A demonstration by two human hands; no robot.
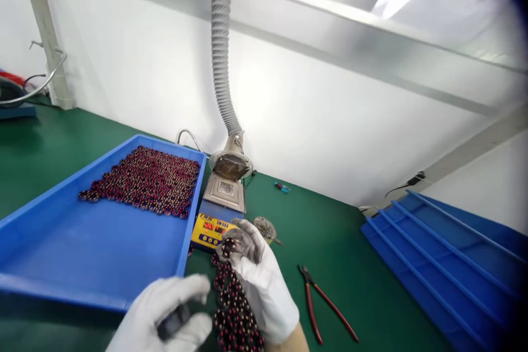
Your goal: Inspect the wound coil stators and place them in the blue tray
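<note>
My right hand, in a white glove with grey-stained fingertips, pinches a small round dark part with copper-coloured dots round its rim. Below it lies a heap of similar round parts with red and copper dots, beside the palm. My left hand, also gloved, is at the bottom, blurred, with thumb and fingers apart. A dark grey patch shows between them; I cannot make out what it is. Just behind my right hand stands a soldering station with a yellow front and red digits.
A blue tray at left holds many such parts in rows. Red-handled pliers lie to the right, near a small round dish. Stacked blue trays stand far right. A grey fume hose hangs above the station.
</note>
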